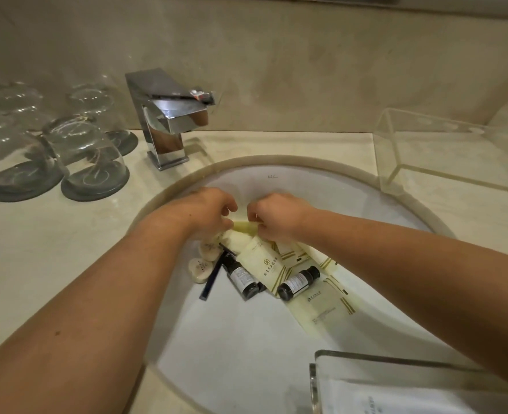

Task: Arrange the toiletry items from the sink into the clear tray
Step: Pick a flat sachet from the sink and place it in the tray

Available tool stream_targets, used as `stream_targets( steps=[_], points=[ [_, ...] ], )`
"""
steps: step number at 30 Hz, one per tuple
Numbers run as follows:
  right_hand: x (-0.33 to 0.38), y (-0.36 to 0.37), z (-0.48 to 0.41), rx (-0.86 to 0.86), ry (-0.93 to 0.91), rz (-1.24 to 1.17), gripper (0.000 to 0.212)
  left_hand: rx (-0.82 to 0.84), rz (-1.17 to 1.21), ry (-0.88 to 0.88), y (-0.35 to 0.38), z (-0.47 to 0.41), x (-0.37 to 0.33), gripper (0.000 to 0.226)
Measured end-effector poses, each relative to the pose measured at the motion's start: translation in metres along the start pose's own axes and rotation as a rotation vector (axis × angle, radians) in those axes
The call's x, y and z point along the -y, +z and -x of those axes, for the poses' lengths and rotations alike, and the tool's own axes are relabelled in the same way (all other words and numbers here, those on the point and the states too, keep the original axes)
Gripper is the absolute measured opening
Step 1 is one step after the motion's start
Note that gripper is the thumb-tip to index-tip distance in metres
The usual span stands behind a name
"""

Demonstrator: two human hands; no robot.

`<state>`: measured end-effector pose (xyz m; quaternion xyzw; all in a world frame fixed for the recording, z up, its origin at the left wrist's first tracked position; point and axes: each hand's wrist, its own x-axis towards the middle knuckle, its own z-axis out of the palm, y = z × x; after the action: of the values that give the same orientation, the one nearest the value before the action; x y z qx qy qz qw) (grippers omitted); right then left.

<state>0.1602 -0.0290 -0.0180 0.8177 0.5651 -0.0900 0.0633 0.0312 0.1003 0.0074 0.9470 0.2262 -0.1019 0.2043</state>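
Note:
Both hands reach into the white sink (375, 204). My left hand (208, 209) and my right hand (276, 215) pinch the two ends of a pale yellow packet (244, 226) at the top of a pile. Below them lie several cream sachets (266, 264), two dark bottles (298, 282) (242, 278), round wrapped soaps (199, 268) and a dark blue stick (212, 279). A long cream packet (327, 309) rests on the basin's right slope. The clear tray (444, 150) stands on the counter at the back right.
A chrome faucet (169, 121) rises behind the sink. Upturned glasses (79, 144) on grey coasters stand at the left. A second clear acrylic container (396, 383) sits at the near right edge. The counter is beige marble.

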Motion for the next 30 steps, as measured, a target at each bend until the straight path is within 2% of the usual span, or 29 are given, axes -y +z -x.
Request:
stream_targets(
  steps=[4, 8, 12, 17, 23, 30],
  points=[
    [-0.004, -0.005, 0.003, -0.071, 0.019, -0.092, 0.024, -0.028, 0.003, 0.021, -0.003, 0.0, -0.001, 0.042],
    [-0.004, -0.011, 0.011, -0.13, 0.026, -0.267, 0.027, -0.08, 0.042, 0.027, -0.006, 0.001, -0.003, 0.023],
    [-0.002, -0.018, 0.021, -0.177, 0.024, -0.398, 0.024, -0.16, 0.02, 0.063, -0.009, 0.007, -0.005, 0.013],
    [0.001, -0.03, 0.038, -0.245, 0.015, -0.585, 0.022, -0.294, 0.053, 0.124, -0.018, 0.021, -0.01, 0.013],
    [-0.003, -0.052, 0.071, -0.338, 0.013, -0.562, 0.036, -0.43, 0.088, 0.194, -0.033, 0.058, -0.02, 0.013],
    [-0.004, -0.073, 0.133, -0.448, 0.047, -0.545, 0.032, -0.586, 0.25, 0.197, -0.041, 0.118, -0.041, 0.011]
  ],
)
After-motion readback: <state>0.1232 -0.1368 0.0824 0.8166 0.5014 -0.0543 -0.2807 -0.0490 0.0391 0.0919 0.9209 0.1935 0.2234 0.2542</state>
